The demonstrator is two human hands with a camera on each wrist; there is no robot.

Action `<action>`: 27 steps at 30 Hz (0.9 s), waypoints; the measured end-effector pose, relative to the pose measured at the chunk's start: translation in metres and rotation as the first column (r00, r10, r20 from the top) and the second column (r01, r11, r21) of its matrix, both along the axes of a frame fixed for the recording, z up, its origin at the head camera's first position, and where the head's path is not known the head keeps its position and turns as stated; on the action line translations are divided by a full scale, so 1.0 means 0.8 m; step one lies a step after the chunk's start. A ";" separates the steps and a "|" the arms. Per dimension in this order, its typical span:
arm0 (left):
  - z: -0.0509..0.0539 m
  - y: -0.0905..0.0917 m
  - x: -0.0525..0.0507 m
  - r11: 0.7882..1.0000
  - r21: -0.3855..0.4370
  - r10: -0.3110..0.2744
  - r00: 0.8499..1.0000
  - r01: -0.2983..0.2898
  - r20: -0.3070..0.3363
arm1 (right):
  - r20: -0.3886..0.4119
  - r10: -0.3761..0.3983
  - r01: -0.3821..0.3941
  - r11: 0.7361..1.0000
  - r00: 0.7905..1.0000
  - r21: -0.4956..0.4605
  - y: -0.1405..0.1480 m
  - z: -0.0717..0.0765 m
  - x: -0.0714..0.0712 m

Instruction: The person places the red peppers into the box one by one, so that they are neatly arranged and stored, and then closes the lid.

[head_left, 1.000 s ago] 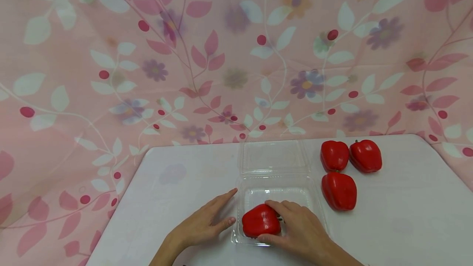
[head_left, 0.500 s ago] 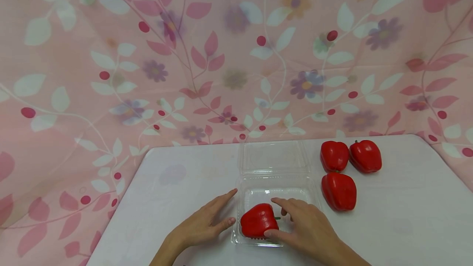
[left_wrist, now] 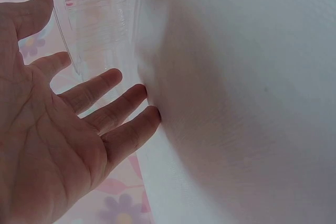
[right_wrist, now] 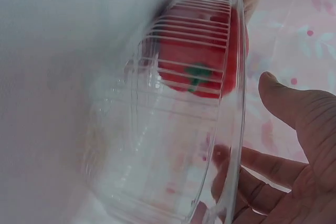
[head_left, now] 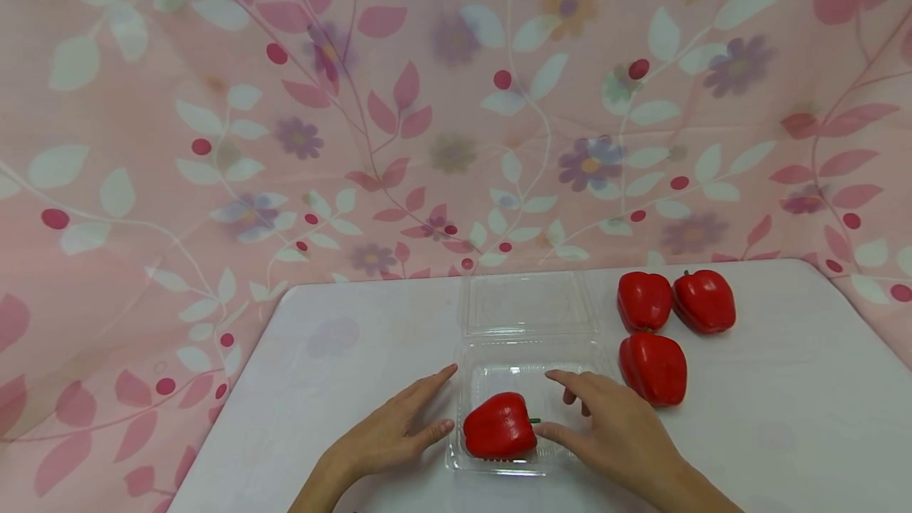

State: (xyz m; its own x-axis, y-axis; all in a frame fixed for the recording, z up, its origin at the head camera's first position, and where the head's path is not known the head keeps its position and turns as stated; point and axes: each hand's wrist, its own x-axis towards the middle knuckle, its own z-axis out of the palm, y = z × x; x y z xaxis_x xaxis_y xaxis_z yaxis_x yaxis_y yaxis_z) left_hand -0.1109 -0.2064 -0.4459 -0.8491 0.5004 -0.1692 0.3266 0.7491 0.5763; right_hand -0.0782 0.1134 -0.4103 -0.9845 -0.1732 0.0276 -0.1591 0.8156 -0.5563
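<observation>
A red bell pepper (head_left: 500,426) with a green stem lies on its side in the near left part of a clear plastic clamshell container (head_left: 499,468), stem pointing right. My left hand (head_left: 392,427) is beside the container's left wall, fingers extended, holding nothing; in the left wrist view its fingertips (left_wrist: 152,114) are at the table surface. Over the container's right side hovers my right hand (head_left: 616,422), fingers apart and loosely bent, clear of the pepper. Through the clear wall, the right wrist view shows the pepper (right_wrist: 197,51) and its green stem.
The container's lid (head_left: 529,303) lies folded back behind its base. To the right on the white table (head_left: 777,386) sit three more red bell peppers (head_left: 654,369), grouped close together. A pink floral cloth (head_left: 456,101) hangs behind the table.
My right hand has let go of the bell pepper and drawn away to the right. The pepper has shifted very slightly left. My left hand has stayed where it was.
</observation>
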 end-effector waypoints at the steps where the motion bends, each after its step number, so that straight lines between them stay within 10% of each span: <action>1: 0.000 0.000 0.000 1.000 -0.001 0.001 1.000 -0.001 0.002 | -0.005 -0.008 0.008 1.000 1.000 -0.003 0.002 0.000 0.000; 27: 0.002 0.001 -0.001 1.000 0.005 0.003 1.000 -0.003 0.009 | -0.198 -0.052 0.056 0.998 0.979 0.014 0.063 0.007 -0.015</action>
